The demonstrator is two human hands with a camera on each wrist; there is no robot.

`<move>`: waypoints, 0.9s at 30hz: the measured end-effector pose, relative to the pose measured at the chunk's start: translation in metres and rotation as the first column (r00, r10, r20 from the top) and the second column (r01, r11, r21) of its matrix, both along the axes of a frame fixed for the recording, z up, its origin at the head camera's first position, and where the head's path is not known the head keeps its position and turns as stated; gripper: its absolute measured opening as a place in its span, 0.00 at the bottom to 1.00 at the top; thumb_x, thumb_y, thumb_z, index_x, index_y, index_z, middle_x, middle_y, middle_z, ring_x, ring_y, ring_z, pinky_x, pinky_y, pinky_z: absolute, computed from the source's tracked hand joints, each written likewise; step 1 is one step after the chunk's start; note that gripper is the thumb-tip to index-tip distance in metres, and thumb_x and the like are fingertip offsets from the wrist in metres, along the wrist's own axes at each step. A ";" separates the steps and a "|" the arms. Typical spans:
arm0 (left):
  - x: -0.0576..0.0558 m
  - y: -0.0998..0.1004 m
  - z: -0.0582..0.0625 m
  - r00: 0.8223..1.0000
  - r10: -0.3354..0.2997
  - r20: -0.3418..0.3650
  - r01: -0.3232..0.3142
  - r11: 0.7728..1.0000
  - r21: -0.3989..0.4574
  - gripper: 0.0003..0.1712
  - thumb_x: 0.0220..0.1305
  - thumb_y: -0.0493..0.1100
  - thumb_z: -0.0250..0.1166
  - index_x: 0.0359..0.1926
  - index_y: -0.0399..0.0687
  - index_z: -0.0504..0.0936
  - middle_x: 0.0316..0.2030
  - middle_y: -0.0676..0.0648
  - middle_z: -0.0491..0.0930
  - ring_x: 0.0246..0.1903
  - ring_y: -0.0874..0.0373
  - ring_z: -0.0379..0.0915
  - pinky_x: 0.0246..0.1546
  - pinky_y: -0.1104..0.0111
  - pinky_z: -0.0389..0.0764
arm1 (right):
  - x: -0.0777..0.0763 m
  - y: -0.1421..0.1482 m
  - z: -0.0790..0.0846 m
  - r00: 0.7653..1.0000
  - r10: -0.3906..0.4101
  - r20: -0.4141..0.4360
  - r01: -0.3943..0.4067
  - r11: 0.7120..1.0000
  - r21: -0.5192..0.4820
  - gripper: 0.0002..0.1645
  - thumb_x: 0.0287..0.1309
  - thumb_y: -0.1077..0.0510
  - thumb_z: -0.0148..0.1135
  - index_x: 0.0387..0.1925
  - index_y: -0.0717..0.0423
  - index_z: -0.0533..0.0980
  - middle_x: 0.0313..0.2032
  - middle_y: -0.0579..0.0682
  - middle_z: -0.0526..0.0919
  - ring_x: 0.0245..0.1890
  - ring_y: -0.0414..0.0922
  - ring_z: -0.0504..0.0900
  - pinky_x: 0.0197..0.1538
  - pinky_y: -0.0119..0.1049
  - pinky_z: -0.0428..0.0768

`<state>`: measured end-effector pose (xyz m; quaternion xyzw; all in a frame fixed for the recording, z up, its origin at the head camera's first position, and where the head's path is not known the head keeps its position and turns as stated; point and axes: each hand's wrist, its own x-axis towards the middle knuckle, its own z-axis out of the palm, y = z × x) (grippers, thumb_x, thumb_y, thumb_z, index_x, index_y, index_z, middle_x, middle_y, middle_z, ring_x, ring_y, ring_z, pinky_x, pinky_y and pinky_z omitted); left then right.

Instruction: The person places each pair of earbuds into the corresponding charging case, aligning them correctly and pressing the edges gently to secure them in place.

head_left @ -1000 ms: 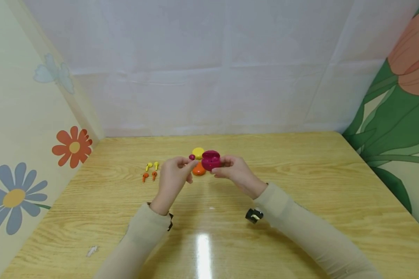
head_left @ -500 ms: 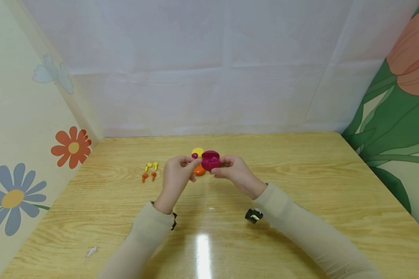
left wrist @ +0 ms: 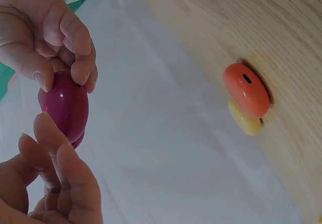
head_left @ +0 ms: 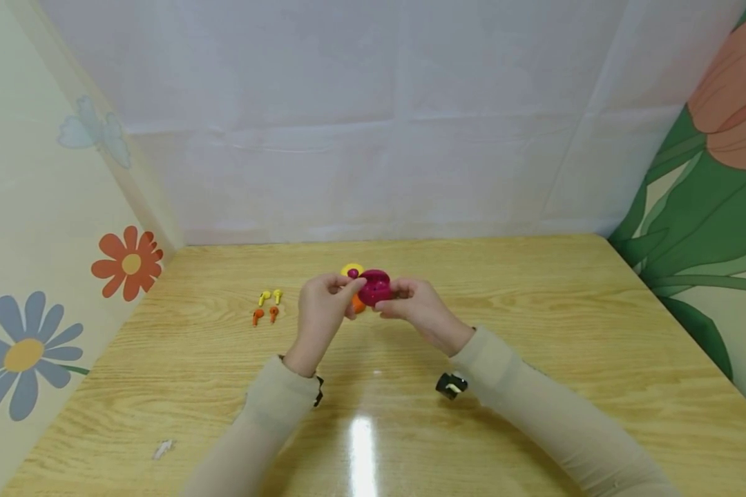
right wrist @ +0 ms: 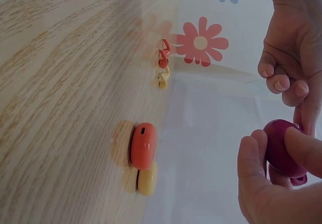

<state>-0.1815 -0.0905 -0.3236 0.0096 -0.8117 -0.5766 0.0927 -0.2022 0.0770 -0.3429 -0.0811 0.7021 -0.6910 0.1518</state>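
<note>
Above the table, my right hand (head_left: 423,307) holds a magenta earbud charging case (head_left: 375,291) between thumb and fingers, its lid raised. My left hand (head_left: 320,309) pinches a small magenta earbud (head_left: 353,273) at the left edge of that case; the fingers partly cover the case's left side. In the left wrist view the case (left wrist: 68,105) lies between both hands, and the earbud is hidden. The right wrist view shows the case (right wrist: 282,148) gripped by thumb and fingers, with the left fingertips reaching behind it.
An orange charging case (right wrist: 144,146) and a yellow charging case (right wrist: 147,179) sit close together on the table, partly behind my hands in the head view. Further left lie two yellow earbuds (head_left: 278,297) and two orange earbuds (head_left: 257,316). A white wall covering (head_left: 373,138) rises behind.
My left hand has moved right with the magenta earbud, from beside the open case to its edge. The right hand and case have stayed almost still, the case tilting slightly.
</note>
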 end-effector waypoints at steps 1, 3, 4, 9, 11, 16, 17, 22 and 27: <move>0.000 0.001 0.000 1.000 0.000 -0.005 0.000 1.000 0.003 0.12 0.62 0.43 0.69 0.32 0.35 0.84 0.16 0.42 0.78 0.12 0.61 0.72 0.17 0.71 0.72 | 0.000 0.000 0.000 1.000 0.000 -0.001 0.000 1.000 -0.003 0.10 0.61 0.73 0.59 0.44 0.74 0.74 0.44 0.61 0.80 0.41 0.48 0.83 0.48 0.39 0.81; -0.001 0.002 -0.001 1.000 -0.001 -0.012 0.001 1.000 0.007 0.12 0.62 0.43 0.69 0.33 0.34 0.84 0.17 0.42 0.79 0.12 0.62 0.72 0.18 0.71 0.75 | 0.000 -0.001 -0.001 1.000 0.000 -0.002 0.000 1.000 -0.008 0.10 0.61 0.73 0.60 0.44 0.74 0.74 0.43 0.60 0.81 0.41 0.47 0.83 0.48 0.39 0.81; 0.000 0.003 0.000 1.000 -0.001 -0.015 0.001 1.000 0.009 0.12 0.62 0.43 0.69 0.32 0.34 0.84 0.17 0.42 0.78 0.12 0.62 0.72 0.18 0.71 0.75 | 0.000 -0.001 -0.001 1.000 0.000 -0.002 0.000 1.000 -0.011 0.10 0.61 0.73 0.60 0.44 0.74 0.74 0.43 0.60 0.81 0.41 0.46 0.83 0.48 0.39 0.81; -0.001 0.007 -0.001 1.000 -0.007 -0.029 0.006 1.000 -0.014 0.13 0.62 0.43 0.69 0.33 0.35 0.84 0.14 0.47 0.76 0.12 0.62 0.72 0.17 0.72 0.73 | 0.000 -0.002 -0.001 1.000 0.010 -0.010 -0.010 1.000 -0.029 0.10 0.60 0.72 0.60 0.44 0.74 0.74 0.43 0.60 0.81 0.40 0.45 0.82 0.48 0.40 0.81; -0.001 0.008 -0.001 1.000 -0.007 -0.028 0.006 0.999 -0.037 0.12 0.62 0.44 0.69 0.32 0.36 0.84 0.14 0.48 0.76 0.12 0.61 0.71 0.15 0.72 0.70 | 0.000 -0.002 -0.001 1.000 0.013 -0.013 -0.014 0.999 -0.032 0.11 0.60 0.72 0.60 0.44 0.75 0.74 0.43 0.60 0.81 0.40 0.45 0.82 0.49 0.40 0.81; 0.001 0.010 -0.003 0.999 -0.006 -0.038 0.001 0.992 -0.127 0.13 0.61 0.45 0.70 0.31 0.38 0.84 0.15 0.47 0.77 0.12 0.61 0.71 0.14 0.71 0.70 | 0.001 -0.003 -0.001 1.000 0.007 -0.007 -0.008 0.999 -0.038 0.10 0.61 0.72 0.60 0.44 0.74 0.74 0.43 0.59 0.80 0.42 0.48 0.82 0.49 0.40 0.81; 0.001 0.010 -0.003 0.999 -0.006 -0.046 -0.001 0.989 -0.146 0.13 0.61 0.45 0.70 0.31 0.38 0.84 0.15 0.47 0.77 0.12 0.61 0.71 0.14 0.71 0.71 | 0.001 -0.003 -0.001 1.000 0.007 -0.007 -0.007 0.999 -0.042 0.10 0.61 0.73 0.59 0.44 0.74 0.73 0.43 0.59 0.80 0.43 0.48 0.82 0.49 0.39 0.81; 0.003 0.010 -0.002 0.996 -0.015 -0.083 -0.003 0.976 -0.218 0.12 0.61 0.46 0.70 0.31 0.39 0.85 0.16 0.49 0.77 0.12 0.61 0.72 0.15 0.68 0.74 | 0.001 -0.003 -0.001 1.000 -0.006 -0.007 0.005 0.999 -0.054 0.10 0.60 0.73 0.60 0.43 0.74 0.73 0.40 0.56 0.81 0.40 0.46 0.82 0.48 0.38 0.81; 0.005 0.008 -0.002 0.996 -0.017 -0.091 -0.003 0.977 -0.213 0.12 0.61 0.46 0.70 0.33 0.39 0.85 0.16 0.46 0.78 0.12 0.61 0.72 0.14 0.69 0.73 | 0.000 -0.002 0.001 1.000 -0.013 0.004 0.013 0.999 -0.046 0.11 0.60 0.73 0.60 0.44 0.74 0.73 0.41 0.57 0.81 0.39 0.43 0.81 0.48 0.39 0.81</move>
